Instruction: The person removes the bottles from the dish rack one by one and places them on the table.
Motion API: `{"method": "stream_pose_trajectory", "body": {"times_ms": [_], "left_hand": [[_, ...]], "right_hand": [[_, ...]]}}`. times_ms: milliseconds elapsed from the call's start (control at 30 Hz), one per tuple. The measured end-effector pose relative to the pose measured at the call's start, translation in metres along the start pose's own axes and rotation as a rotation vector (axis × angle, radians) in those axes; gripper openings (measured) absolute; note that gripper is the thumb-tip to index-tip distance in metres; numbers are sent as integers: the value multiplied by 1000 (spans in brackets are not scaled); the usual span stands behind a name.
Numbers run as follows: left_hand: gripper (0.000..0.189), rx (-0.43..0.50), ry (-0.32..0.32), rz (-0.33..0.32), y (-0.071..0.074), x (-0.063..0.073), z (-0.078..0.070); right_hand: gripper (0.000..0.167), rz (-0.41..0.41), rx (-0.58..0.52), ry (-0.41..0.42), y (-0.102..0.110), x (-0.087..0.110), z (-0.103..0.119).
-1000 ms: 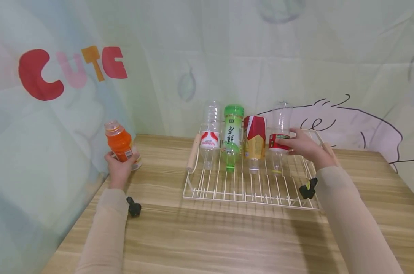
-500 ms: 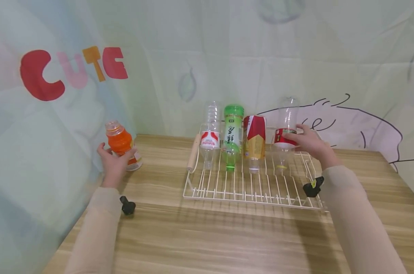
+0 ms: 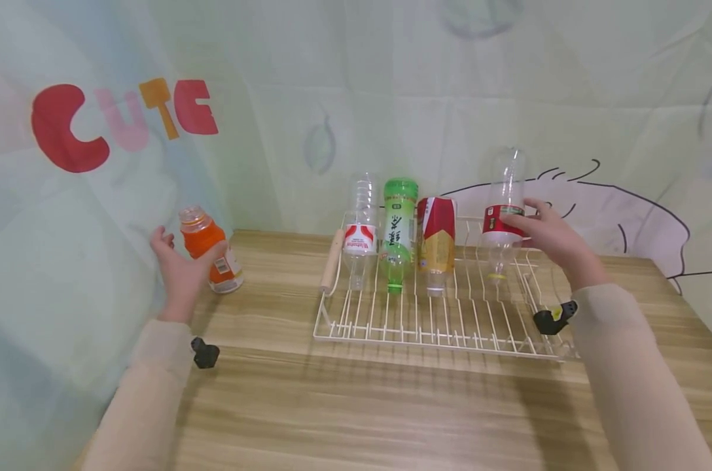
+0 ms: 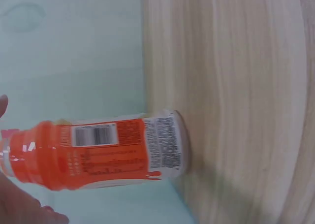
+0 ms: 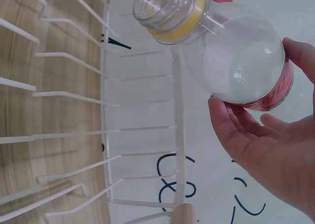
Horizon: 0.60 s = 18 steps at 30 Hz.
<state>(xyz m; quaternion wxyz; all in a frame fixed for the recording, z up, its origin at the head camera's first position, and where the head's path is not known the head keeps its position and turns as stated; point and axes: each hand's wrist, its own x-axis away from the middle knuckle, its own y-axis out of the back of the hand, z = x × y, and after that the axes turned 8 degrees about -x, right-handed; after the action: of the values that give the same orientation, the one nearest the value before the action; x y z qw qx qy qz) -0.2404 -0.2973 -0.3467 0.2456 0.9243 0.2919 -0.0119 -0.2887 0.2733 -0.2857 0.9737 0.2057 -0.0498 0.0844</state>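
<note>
My right hand (image 3: 556, 239) grips a clear plastic bottle (image 3: 506, 183) with a red label, held neck down over the right part of a white wire rack (image 3: 427, 340). In the right wrist view, thumb and fingers wrap the label of this bottle (image 5: 231, 56), and its mouth has a yellow ring. At the left, an orange bottle (image 3: 203, 239) stands capless on the table. My left hand (image 3: 179, 271) is spread beside it, thumb overlapping its front in the head view. The left wrist view shows the orange bottle (image 4: 108, 152) with its base on the wood and fingers near its neck.
Leaning neck down in the rack are a clear bottle (image 3: 360, 242), a green bottle (image 3: 398, 235) and a red-and-gold bottle (image 3: 436, 235). A wooden handle (image 3: 331, 261) flanks the rack's left side. Printed cloth (image 3: 262, 163) hangs behind and left of the wooden table (image 3: 332, 412).
My right hand has lifted the red-labelled bottle up and to the right from the rack. My left hand has loosened from the orange bottle and drawn left; that bottle stays put.
</note>
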Motion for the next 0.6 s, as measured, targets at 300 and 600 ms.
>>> {"method": "stream_pose_trajectory", "body": {"times_ms": [300, 600], "left_hand": [[97, 7, -77, -65, 10, 7, -32], [95, 23, -245, -74, 3, 27, -72]], "right_hand": [[94, -26, -12, 48, 4, 10, 15], [87, -11, 3, 64, 3, 24, 33]]}}
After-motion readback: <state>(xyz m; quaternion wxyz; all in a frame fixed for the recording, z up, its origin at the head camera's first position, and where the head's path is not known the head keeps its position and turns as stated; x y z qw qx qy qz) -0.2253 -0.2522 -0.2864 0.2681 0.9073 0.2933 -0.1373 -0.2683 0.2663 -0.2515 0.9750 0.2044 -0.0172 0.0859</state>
